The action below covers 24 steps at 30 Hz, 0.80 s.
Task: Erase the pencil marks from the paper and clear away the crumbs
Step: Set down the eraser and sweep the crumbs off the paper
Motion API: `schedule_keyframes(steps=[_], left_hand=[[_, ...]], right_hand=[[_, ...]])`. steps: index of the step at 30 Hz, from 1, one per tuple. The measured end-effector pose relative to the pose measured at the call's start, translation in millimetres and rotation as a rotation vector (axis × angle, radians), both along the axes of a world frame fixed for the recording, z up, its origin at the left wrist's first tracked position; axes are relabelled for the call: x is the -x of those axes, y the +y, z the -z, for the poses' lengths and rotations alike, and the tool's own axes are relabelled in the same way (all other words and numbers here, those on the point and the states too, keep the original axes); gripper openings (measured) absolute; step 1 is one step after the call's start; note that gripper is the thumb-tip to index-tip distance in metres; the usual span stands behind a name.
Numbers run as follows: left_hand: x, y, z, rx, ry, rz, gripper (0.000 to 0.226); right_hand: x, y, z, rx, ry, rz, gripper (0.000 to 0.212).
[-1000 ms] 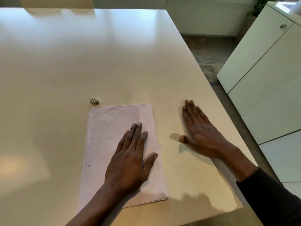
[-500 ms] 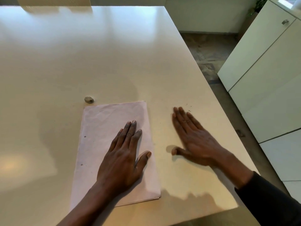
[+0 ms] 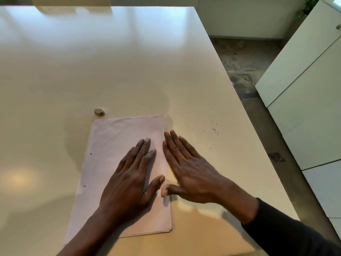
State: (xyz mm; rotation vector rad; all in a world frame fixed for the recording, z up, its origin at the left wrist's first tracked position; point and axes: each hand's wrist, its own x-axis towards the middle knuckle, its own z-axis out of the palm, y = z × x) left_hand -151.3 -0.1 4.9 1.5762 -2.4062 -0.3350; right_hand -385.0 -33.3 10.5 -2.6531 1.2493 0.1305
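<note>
Gripping nothing, left hand (image 3: 129,174) flat on paper (image 3: 114,145) — long axis running away — right hand (image 3: 193,172) flat beside.

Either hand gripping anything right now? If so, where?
Nothing gripped. Left hand lies flat on the paper; right hand lies flat at its right edge.

Looks to me like home, likely dining or kitchen area. Large glossy cream bench (image 3: 129,61) fills most of my view, with soft window-like light reflected on its surface. What seems to be woven chair back (image 3: 72,1) sits at far edge. On right I see tall white cabinets (image 3: 304,80) with flat doors and one small metal handle (image 3: 338,26). Mottled stone-look floor (image 3: 245,67) runs between bench and cabinets. Green houseplant leaves (image 3: 305,8) show in far right corner.
</note>
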Motion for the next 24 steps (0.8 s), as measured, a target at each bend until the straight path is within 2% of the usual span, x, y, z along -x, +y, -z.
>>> schedule_keyframes(steps=[3, 9, 14, 20, 24], left_hand=[[0, 1, 0, -0.004, -0.004, -0.012, 0.076], [0, 2, -1, 0.005, -0.008, -0.022, 0.075], [0, 2, -3, -0.007, 0.009, -0.023, 0.074], [-2, -1, -3, -0.018, 0.022, -0.026, 0.077], [-1, -2, -2, -0.025, 0.04, -0.018, 0.079]], right_hand=[[6, -8, 3, 0.023, 0.032, 0.05, 0.115], [55, -47, -1, -0.028, 0.117, 0.298, 0.115], [66, -61, -12, -0.09, 0.065, 0.448, 0.125], [15, -56, -12, -0.047, -0.074, 0.232, 0.117], [-16, -60, 1, -0.048, -0.046, 0.189, 0.11]])
